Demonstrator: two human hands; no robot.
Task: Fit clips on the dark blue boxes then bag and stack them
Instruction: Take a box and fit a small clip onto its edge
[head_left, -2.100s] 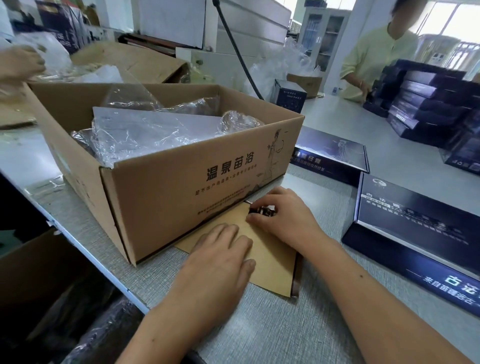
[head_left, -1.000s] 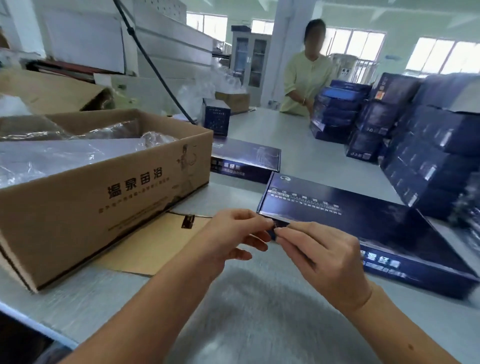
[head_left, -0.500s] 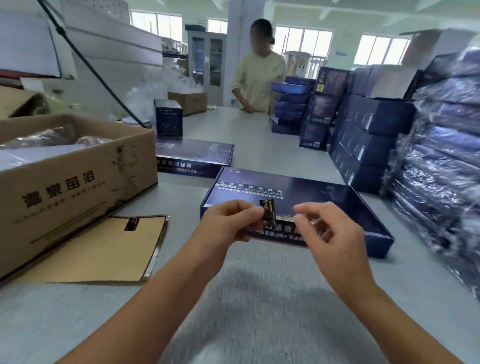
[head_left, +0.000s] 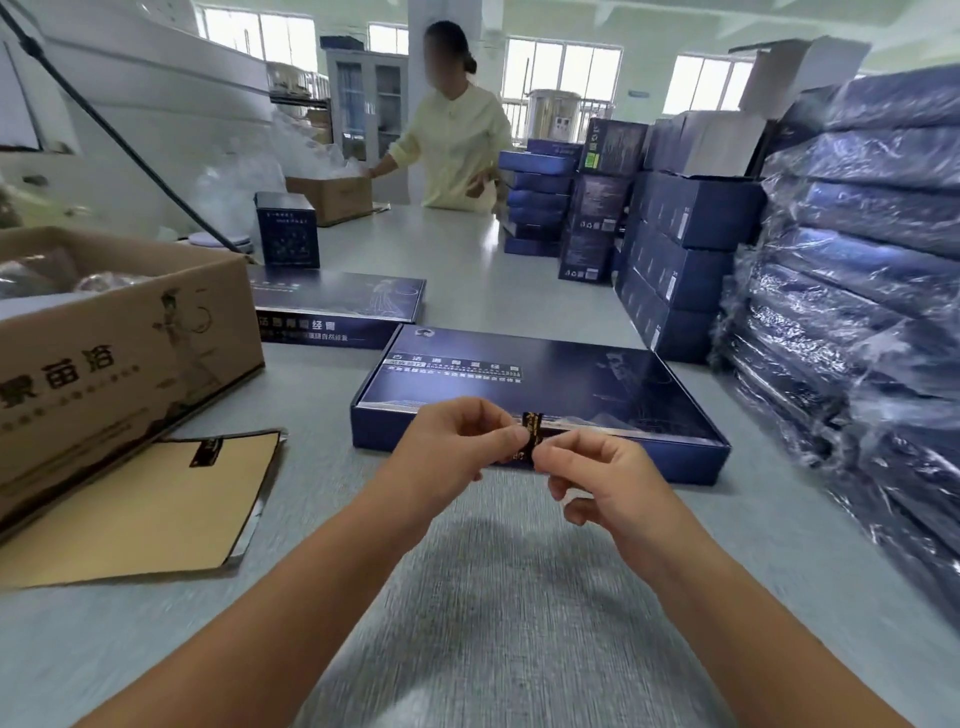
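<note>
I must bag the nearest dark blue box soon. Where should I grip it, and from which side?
Grip the dark blue box by its two short ends, one hand per side: it lies flat, wide and shallow, and its near long edge faces you.

The brown cardboard carton (head_left: 119, 353) at the counter's left edge bears large black characters "泉苗浴". Lettering on the dark blue flat boxes (head_left: 545, 384) is too blurred to read.

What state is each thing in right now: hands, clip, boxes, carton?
Left hand: pinching the clip.
Right hand: pinching the clip.
Clip: held upright at the near box's front edge.
Near box: closed, flat, unbagged.
Far box: closed, flat, unbagged.
Carton: open, plastic inside.
Right stack: bagged, piled.
</note>
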